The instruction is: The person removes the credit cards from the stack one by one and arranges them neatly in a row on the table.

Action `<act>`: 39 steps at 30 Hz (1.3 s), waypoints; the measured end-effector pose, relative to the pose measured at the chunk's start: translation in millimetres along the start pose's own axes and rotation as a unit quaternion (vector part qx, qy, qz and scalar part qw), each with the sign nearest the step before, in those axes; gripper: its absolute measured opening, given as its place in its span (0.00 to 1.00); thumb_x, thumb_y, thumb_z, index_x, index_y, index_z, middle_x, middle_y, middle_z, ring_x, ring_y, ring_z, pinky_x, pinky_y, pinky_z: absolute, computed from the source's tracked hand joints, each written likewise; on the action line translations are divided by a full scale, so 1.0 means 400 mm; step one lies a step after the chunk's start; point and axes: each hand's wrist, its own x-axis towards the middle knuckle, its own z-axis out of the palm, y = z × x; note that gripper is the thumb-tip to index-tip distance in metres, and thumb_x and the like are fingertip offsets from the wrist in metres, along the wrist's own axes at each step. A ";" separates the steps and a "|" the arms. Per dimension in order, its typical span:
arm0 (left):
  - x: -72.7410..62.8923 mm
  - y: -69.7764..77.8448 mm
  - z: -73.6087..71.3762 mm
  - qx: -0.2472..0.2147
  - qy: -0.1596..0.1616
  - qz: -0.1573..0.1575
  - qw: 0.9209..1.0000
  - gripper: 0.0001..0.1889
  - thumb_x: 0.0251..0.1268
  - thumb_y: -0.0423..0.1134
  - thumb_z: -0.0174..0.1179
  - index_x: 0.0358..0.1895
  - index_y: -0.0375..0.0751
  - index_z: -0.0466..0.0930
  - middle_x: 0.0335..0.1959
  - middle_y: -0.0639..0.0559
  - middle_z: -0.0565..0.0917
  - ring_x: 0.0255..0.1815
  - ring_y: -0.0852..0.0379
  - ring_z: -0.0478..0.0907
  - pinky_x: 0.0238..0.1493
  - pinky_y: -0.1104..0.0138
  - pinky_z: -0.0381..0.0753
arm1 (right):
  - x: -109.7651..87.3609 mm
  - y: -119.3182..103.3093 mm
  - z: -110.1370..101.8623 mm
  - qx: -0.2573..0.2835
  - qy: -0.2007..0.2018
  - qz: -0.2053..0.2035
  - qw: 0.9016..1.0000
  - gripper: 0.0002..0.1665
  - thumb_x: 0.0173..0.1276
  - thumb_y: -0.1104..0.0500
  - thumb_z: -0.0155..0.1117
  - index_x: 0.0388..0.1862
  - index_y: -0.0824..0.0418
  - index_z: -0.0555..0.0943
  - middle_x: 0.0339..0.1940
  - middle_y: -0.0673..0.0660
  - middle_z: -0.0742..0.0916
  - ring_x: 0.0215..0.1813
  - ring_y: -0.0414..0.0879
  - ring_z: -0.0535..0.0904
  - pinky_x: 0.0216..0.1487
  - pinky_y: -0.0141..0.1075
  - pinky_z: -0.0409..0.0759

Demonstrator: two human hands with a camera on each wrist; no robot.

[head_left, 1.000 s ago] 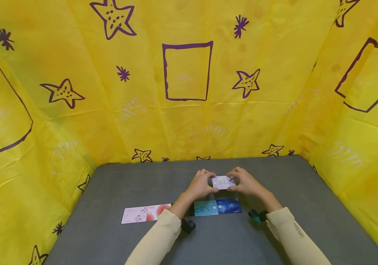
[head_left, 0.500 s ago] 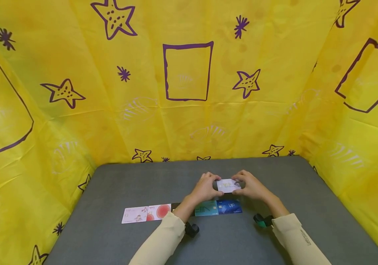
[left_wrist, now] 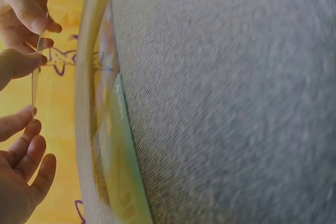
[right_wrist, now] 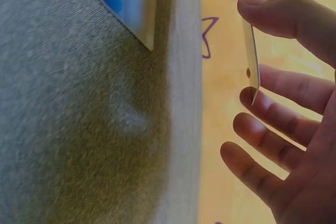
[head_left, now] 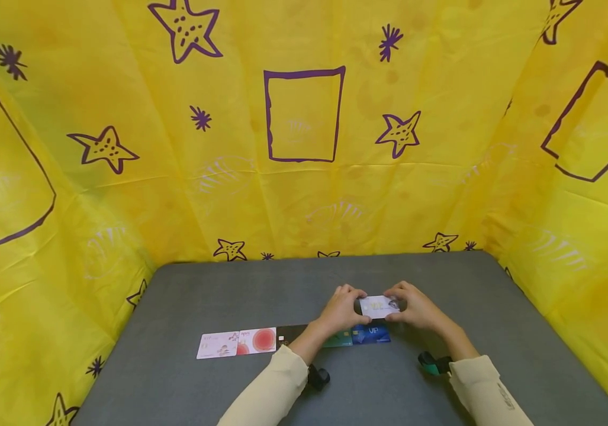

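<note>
A white card [head_left: 380, 307] is held above the table by its two short ends. My left hand [head_left: 342, 309] pinches its left end, and my right hand [head_left: 415, 309] pinches its right end between thumb and fingers. Both wrist views show this card nearly edge-on. Just below the hands, a blue VIP card [head_left: 372, 334] ends the row at the right. A teal card [head_left: 340, 339] lies beside it, partly hidden by my left forearm. That forearm also covers part of a black card [head_left: 289, 335].
Farther left in the row lie a card with a red circle [head_left: 257, 341] and a pale pink card [head_left: 217, 345]. The grey table [head_left: 176, 390] is enclosed at the back and sides by yellow cloth [head_left: 304, 201] printed with purple stars.
Both hands have carried the white card to the right and slightly nearer the row. My left forearm now uncovers more of the black card and hides more of the teal one.
</note>
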 end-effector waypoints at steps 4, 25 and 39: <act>-0.001 0.007 0.013 0.001 0.002 0.003 1.000 0.27 0.51 0.49 0.73 0.55 0.45 0.80 0.47 0.50 0.77 0.47 0.56 0.70 0.48 0.67 0.72 | -0.010 0.003 -0.004 -0.003 0.000 -0.008 1.000 0.27 0.51 0.54 0.78 0.49 0.65 0.83 0.44 0.57 0.81 0.46 0.50 0.75 0.47 0.43 0.74; 0.004 0.053 0.068 0.031 -0.019 0.016 0.999 0.28 0.51 0.51 0.72 0.56 0.46 0.80 0.48 0.52 0.78 0.48 0.58 0.71 0.49 0.69 0.72 | -0.071 0.050 -0.018 0.001 0.000 -0.017 1.000 0.26 0.50 0.56 0.79 0.47 0.65 0.83 0.43 0.57 0.81 0.44 0.48 0.76 0.44 0.35 0.74; 0.017 0.087 0.099 0.061 -0.029 -0.002 0.998 0.27 0.49 0.55 0.73 0.54 0.51 0.82 0.46 0.55 0.79 0.46 0.60 0.71 0.46 0.70 0.70 | -0.097 0.080 -0.024 0.002 -0.015 0.006 1.000 0.26 0.50 0.56 0.79 0.48 0.64 0.83 0.44 0.57 0.81 0.45 0.47 0.75 0.43 0.34 0.74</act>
